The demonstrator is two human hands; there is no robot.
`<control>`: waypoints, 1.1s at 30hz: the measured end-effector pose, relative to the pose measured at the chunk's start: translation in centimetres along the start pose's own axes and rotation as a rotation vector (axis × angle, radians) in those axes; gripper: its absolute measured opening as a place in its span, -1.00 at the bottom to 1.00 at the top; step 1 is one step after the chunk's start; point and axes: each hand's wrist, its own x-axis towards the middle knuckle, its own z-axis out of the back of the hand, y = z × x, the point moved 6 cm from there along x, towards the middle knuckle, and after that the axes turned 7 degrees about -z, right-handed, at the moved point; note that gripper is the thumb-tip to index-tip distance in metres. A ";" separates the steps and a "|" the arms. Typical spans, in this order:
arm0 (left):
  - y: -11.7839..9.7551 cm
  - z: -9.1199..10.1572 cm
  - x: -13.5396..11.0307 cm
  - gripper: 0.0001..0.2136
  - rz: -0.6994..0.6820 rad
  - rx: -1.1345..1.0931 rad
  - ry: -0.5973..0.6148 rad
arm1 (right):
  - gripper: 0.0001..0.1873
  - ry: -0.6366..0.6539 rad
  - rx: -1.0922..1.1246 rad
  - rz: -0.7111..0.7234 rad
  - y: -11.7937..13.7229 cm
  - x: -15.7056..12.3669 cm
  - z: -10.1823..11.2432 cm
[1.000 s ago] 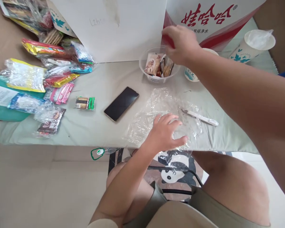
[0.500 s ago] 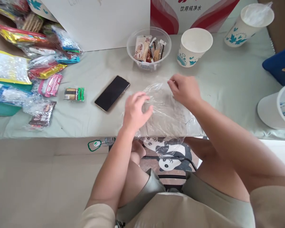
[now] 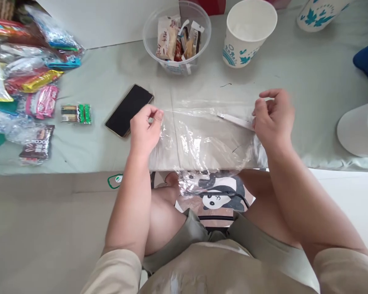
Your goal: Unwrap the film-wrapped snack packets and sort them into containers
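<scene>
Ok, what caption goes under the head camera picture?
Left hand and right hand hold clear plastic film between them, near a phone and bowl of snacks.

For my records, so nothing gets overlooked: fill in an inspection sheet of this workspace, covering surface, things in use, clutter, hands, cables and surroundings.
Surface: pale grey-green cloth, slightly wrinkled, bearing a thin dark thread-like mark.
Things in use: thin clear plastic film, crumpled, overhanging the front edge; slim white cutter-like tool, one end at the right hand.
Clutter: black rectangular phone; round clear plastic bowl of wrapped snacks; white paper cup with teal print; colourful plastic-wrapped packets at left.
Hands: left hand pinches the film's edge; right hand curled at its other side, grip unclear.
Cables: nothing seen for certain; thin black bars below may be framework.
Surroundings: large white box behind; panda-printed surface below; pale floor.
</scene>
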 end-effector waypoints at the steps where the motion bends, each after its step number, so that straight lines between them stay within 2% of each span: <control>1: 0.3 0.1 0.2 -0.80 0.007 -0.025 -0.032 | -0.65 0.013 -0.038 -0.021 0.1 0.0 0.2; 3: 0.9 0.6 0.5 -0.80 0.035 -0.067 -0.109 | -0.57 0.034 -0.105 -0.043 0.6 -0.6 0.9; 7: 2.0 1.6 0.8 -0.76 0.189 -0.159 -0.238 | -0.57 -0.055 -0.283 0.088 1.9 -2.9 3.1; 9: 2.1 1.7 0.8 -0.74 0.237 -0.172 -0.270 | -0.47 -0.027 -0.371 0.137 2.0 -4.0 3.2; 11: 1.9 1.7 0.8 -0.73 0.238 -0.165 -0.269 | -0.42 0.120 -0.439 0.187 1.9 -4.7 2.3; 14: 1.7 1.8 1.0 -0.71 0.220 -0.166 -0.282 | -0.74 0.406 -0.427 0.326 1.8 -5.3 1.0; 17: 1.8 2.5 1.2 -0.69 0.264 -0.158 -0.341 | -0.77 0.575 -0.334 0.444 1.5 -5.5 1.3; 19: 1.9 3.0 1.2 -0.67 0.298 -0.151 -0.374 | -0.82 0.566 -0.326 0.468 1.3 -5.3 2.1; 22: 1.9 3.2 1.3 -0.67 0.316 -0.159 -0.380 | -0.89 0.374 -0.307 0.503 1.7 -5.1 3.0; 25: 1.8 2.7 1.3 -0.69 0.300 -0.161 -0.352 | -0.70 0.221 -0.354 0.533 2.8 -5.1 2.3; 29: 1.9 2.6 1.4 -0.69 0.279 -0.155 -0.354 | -0.70 0.300 -0.520 0.592 3.3 -5.0 0.8; 33: 3.5 3.1 1.9 -0.69 0.285 -0.080 -0.380 | -0.72 0.406 -0.468 0.580 2.0 -5.0 2.1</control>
